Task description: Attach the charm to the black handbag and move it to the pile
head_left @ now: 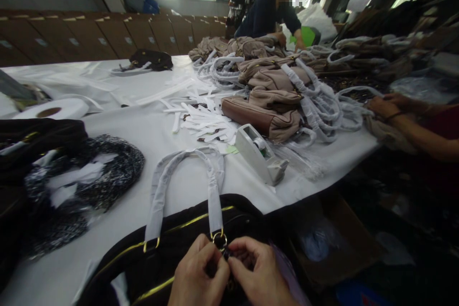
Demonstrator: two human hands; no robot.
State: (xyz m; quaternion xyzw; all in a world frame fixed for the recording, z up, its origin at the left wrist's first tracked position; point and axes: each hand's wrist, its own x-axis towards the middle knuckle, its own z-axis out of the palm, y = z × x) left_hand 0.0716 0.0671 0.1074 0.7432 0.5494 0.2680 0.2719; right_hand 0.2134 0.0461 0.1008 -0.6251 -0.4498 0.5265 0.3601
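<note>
Black handbag [172, 244] lies at the desk [143, 129] edge nearest the wearer, fingers of left hand [201, 270] and right hand [261, 267] pinching, by its gold ring [225, 237], a small dark fitting [224, 251] that might slip if either grip slackens.

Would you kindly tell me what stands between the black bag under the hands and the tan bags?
The head view shows a tape dispenser between the black bag and the tan bags.
</note>
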